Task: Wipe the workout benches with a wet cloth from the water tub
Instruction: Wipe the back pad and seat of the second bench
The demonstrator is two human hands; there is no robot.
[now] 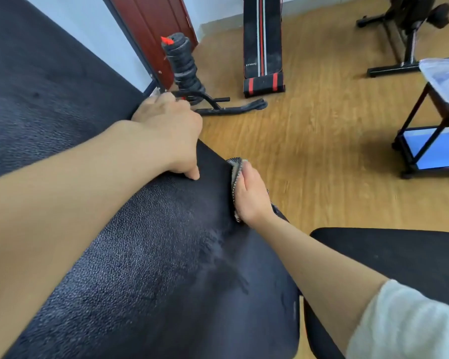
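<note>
Right hand point(249, 195) presses the grey cloth point(235, 168) against the right edge of the black bench pad point(166, 255); thumb lies along the cloth, fingers out of sight, so the grasp can't be told. Left hand point(169, 136) grips the pad's far edge, thumb down. Water tub point(442, 76) sits on the cart point(412, 120), well apart.

One camera, worn on the person's head, looked forward and down from very near the padded surface point(153, 255), the wooden floor point(322, 151) showing past its right edge.
</note>
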